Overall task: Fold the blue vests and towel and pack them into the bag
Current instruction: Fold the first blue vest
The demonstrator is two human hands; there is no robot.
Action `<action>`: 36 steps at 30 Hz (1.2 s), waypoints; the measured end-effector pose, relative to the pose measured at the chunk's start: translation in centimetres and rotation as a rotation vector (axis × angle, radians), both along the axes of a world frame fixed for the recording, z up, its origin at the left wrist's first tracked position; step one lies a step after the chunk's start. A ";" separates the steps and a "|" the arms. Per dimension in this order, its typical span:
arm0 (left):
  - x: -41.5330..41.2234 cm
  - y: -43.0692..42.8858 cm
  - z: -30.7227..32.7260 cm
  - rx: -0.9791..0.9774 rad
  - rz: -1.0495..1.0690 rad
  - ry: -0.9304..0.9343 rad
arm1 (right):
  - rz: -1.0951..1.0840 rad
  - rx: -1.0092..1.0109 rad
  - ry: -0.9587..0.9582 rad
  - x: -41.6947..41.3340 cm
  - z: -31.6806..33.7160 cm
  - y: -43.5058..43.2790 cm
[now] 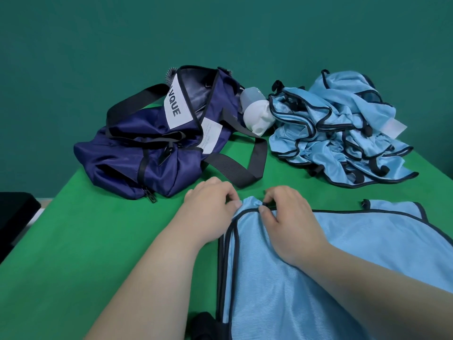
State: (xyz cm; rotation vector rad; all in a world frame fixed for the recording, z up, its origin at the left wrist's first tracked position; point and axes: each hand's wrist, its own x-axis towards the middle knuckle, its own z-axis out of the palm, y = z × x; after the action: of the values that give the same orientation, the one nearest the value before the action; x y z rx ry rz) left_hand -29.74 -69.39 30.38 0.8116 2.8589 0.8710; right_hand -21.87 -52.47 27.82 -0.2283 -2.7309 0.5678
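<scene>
A light blue mesh vest with dark trim lies spread flat on the green table, near right. My left hand and my right hand both pinch its far left corner, fingertips close together. A crumpled pile of more blue vests sits at the far right. The navy duffel bag lies at the far left with its top open and black straps loose. A rolled white towel rests between the bag and the pile.
The green table has bare cloth at the near left. A black object stands off the table's left edge. Something dark shows at the bottom edge. A teal wall rises behind.
</scene>
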 end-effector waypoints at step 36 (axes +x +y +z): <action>2.6 -0.4 1.6 -0.362 0.026 0.158 | -0.053 -0.554 -0.080 0.1 1.5 0.2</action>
State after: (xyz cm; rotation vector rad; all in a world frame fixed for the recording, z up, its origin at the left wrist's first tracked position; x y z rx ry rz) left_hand -27.13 -69.77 31.98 0.8295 3.0316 0.2829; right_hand -21.78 -52.29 29.29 -0.4608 -2.5692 1.3152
